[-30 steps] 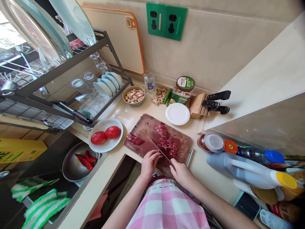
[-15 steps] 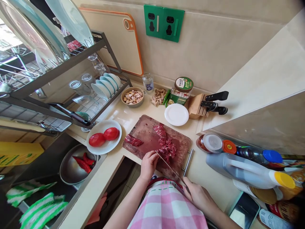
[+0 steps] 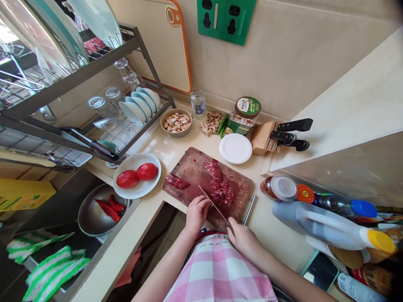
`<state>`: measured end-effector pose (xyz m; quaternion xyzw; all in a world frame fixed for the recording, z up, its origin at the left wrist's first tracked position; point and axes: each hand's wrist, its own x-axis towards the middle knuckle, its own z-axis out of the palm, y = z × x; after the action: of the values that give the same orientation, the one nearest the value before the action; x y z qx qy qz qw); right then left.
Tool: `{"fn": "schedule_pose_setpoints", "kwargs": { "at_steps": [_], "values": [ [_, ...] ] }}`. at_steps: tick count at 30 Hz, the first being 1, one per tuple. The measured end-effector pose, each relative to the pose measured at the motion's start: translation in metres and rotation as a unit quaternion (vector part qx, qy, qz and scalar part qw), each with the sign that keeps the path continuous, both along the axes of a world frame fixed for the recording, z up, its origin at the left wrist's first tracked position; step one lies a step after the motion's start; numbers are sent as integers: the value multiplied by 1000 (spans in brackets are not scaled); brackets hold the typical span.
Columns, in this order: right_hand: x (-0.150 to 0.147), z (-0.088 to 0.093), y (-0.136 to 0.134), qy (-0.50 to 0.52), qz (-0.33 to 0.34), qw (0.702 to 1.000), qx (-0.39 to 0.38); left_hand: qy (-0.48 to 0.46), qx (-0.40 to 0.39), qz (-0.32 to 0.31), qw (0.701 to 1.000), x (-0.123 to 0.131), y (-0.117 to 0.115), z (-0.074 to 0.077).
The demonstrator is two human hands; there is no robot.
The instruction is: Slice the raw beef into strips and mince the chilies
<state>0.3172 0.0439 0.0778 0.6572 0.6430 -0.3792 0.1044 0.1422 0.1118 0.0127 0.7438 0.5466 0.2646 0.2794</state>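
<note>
My right hand (image 3: pixel 244 237) is wrapped around the handle of a kitchen knife (image 3: pixel 215 205). Its thin blade slants up and left over the brown cutting board (image 3: pixel 195 163). Close beside the blade, my left hand (image 3: pixel 198 214) is closed with curled fingers, pressing on raw meat at the board's near edge; the hand mostly hides that piece. To the right of the blade lies a heap of sliced raw meat (image 3: pixel 224 193), trailing up to a row of slices (image 3: pixel 212 170). A separate chunk of raw meat (image 3: pixel 176 181) rests at the board's left side.
Left of the board stands a plate (image 3: pixel 154 184) with two tomatoes; beyond are a garlic bowl (image 3: pixel 176 133), ginger (image 3: pixel 211 123), a white plate (image 3: pixel 235 149) and a knife block (image 3: pixel 262 136). Bottles (image 3: pixel 321 222) line the right. A dish rack (image 3: pixel 141 130) and a sink pan (image 3: pixel 94 226) are left.
The knife has moved up and left, so its tip reaches further past my left fingers. My right hand has come closer to the board. The view has shifted slightly.
</note>
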Motion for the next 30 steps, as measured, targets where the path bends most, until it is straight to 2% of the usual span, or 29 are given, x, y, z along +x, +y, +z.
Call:
{"fn": "schedule_pose_setpoints", "kwargs": {
  "at_steps": [4,6,9,14,18,26,30],
  "values": [
    [-18,-9,27,29,-21,998,61,-4,-6,-5,1000,-1,-2,2],
    [-12,-10,25,68,-31,994,80,-13,-4,-2,1000,-3,-4,3],
    [4,-4,8,80,-43,991,94,-18,-7,-3,1000,-5,-6,3],
    [18,12,-18,55,-20,996,60,12,-2,-23,1000,-4,-5,4],
    [25,11,-31,40,-18,999,25,27,5,-29,999,-3,-3,1],
    [15,10,-14,11,14,1000,23,14,11,-10,1000,-2,-1,1],
    [23,8,-24,11,26,1000,4,10,12,-19,1000,-2,0,3]
  ]
}}
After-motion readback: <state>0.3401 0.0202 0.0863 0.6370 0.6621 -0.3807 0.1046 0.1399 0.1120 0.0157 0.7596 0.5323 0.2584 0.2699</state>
